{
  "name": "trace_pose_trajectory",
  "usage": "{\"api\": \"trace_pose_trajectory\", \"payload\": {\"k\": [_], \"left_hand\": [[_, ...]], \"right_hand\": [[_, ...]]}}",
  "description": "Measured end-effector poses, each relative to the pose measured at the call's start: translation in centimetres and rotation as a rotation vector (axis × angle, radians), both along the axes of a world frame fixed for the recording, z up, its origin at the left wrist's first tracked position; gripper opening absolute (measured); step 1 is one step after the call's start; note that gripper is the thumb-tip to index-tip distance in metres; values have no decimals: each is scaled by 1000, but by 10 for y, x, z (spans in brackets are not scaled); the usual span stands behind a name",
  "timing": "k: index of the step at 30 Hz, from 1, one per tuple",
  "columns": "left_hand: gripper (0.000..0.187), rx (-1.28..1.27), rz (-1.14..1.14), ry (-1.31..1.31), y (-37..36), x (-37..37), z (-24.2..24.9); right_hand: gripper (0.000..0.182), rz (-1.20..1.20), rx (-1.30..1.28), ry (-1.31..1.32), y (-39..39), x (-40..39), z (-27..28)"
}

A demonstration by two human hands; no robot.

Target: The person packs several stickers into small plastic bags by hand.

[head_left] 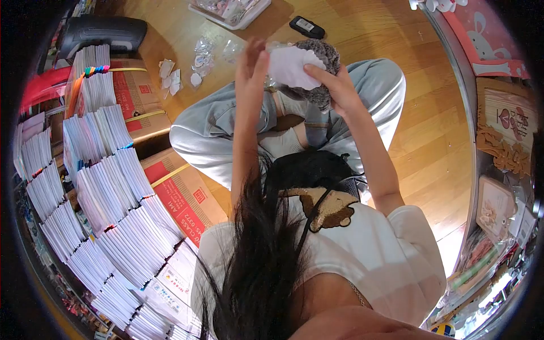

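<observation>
The right hand [341,90] grips a grey fluffy bundle [326,52] and a white piece [289,67] together, thumb pressed on the white piece. Both extend from its fingertips toward the left hand [253,65], above the crossed legs [209,116]. The left hand is upright beside the white piece's left edge; its fingers are blurred, so I cannot tell whether they grasp anything.

Just left of the left hand, clear packets [203,58] lie on the wooden floor [430,122], with small pale cards [175,82] farther out that way. Beyond the left hand stands a white tray [233,26] of small items. A black object [306,26] with a pale label lies past the right hand, near the bundle. Well left of the left hand are cartons [136,90] and stacked white packs [124,209]; well right of the right hand, a pink panel [467,20] shows a white rabbit.
</observation>
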State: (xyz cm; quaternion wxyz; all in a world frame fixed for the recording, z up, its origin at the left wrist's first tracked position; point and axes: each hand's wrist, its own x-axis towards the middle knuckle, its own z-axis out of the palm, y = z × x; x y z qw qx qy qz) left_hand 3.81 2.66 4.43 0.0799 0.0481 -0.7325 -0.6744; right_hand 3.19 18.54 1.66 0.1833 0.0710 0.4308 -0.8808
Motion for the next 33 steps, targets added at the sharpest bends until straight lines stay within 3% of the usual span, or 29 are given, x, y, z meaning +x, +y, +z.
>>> {"api": "trace_pose_trajectory", "payload": {"k": [3, 7, 8, 11, 12, 15, 16, 19, 23, 26, 28, 31, 33], "left_hand": [[45, 219, -121, -471, -7, 3, -6], [47, 472, -142, -181, 6, 9, -1], [47, 494, -87, -140, 9, 9, 0], [49, 571, -40, -152, 19, 10, -8], [49, 598, -50, -178, 25, 11, -14], [55, 722, -25, -74, 47, 18, -19], [54, 610, -42, -57, 46, 20, -21], [55, 360, -53, -25, 46, 28, -29], [55, 314, 44, 27, 46, 24, -35], [55, 352, -9, -33, 37, 19, -11], [59, 368, -72, -59, 37, 18, -12], [57, 547, 61, 2, 47, 18, -14], [53, 457, 46, -13, 42, 19, -19]], "right_hand": [[40, -20, 161, 36, 0, -4, -8], [38, -273, 333, 34, 10, -10, 4], [36, -405, 264, 137, 9, -9, -1], [33, -381, 428, 524, -11, 6, -2], [35, -338, 623, 837, -22, 8, 4], [39, -361, 1047, 1080, -32, 0, 2], [39, -424, 901, 1013, -36, -10, 3], [42, -93, 739, 268, -36, -24, 8], [47, -293, 64, -58, -55, -14, -2], [41, -205, 309, 151, -66, 20, -20], [36, -373, 411, 483, -67, 20, -6], [35, -314, 927, 1025, -48, -3, 2], [35, -377, 907, 1024, -52, -12, 2]]}}
